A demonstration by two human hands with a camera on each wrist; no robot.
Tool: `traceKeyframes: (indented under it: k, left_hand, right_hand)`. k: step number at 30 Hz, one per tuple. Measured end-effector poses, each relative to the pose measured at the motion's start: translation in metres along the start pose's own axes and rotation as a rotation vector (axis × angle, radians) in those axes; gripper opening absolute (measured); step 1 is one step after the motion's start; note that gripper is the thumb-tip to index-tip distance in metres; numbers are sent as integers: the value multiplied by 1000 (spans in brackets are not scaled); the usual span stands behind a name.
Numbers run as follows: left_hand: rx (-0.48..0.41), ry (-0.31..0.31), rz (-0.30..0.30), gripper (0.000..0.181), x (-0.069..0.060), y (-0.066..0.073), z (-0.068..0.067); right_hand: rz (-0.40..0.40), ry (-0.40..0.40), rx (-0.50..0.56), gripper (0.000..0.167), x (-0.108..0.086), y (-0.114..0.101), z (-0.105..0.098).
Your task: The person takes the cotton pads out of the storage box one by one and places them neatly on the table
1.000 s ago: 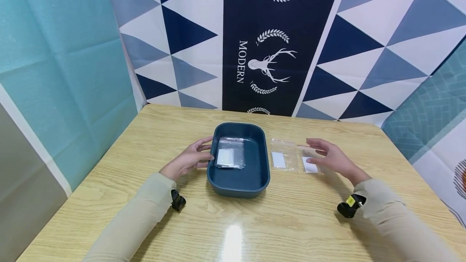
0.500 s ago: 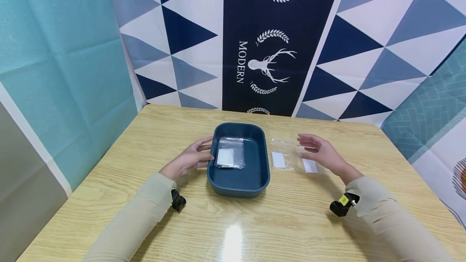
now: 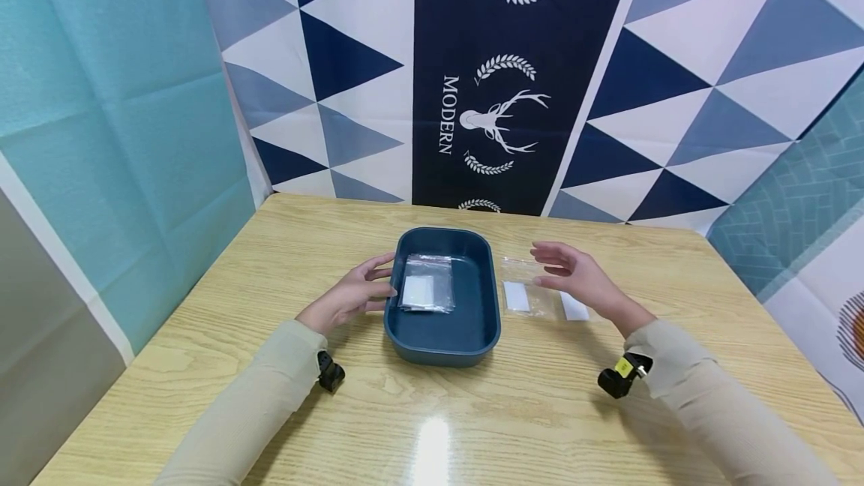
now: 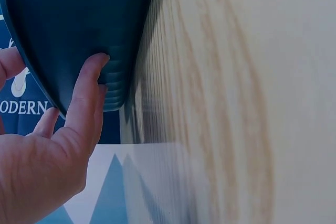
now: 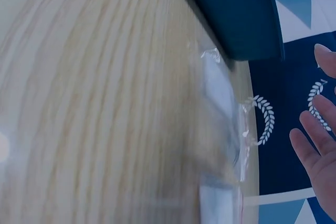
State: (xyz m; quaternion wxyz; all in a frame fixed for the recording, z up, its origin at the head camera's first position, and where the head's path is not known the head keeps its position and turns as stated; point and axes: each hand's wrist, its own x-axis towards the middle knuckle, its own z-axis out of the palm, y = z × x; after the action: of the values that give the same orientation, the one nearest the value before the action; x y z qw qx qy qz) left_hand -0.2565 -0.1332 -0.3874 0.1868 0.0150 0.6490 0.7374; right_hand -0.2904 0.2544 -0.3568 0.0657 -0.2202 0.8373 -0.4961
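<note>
A dark blue rectangular tub (image 3: 472, 321) stands on the table, with a stack of clear zip bags (image 3: 428, 287) holding white cards inside it. My left hand (image 3: 351, 292) touches the tub's left side. In the left wrist view, extended fingers (image 4: 84, 90) lie against its outer wall. To the tub's right, two clear zip bags lie flat: a nearer one (image 3: 518, 297) and a farther one whose white card (image 3: 574, 307) shows. Above them hovers my right hand (image 3: 583, 276), fingers loosely spread, holding nothing. It hides part of the farther bag.
The wood-grain table (image 3: 378, 418) reaches back to a patterned cloth backdrop (image 3: 351, 96). A teal cloth (image 3: 135, 133) hangs at the left side. Small black cameras are worn on both wrists.
My right hand has moved left, from over the farther bag toward the bag beside the tub. The left hand, tub and bags stay in place.
</note>
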Motion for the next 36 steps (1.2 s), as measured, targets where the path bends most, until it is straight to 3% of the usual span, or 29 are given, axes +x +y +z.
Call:
traceKeyframes:
  k: [17,36]
  left_hand:
    - [-12,1,-11,72,3,-2,0]
    - [-6,9,-9,72,3,-1,-1]
  right_hand:
    - [2,-9,-9,65,22,-20,16]
    - [8,45,25,60,59,-45,38]
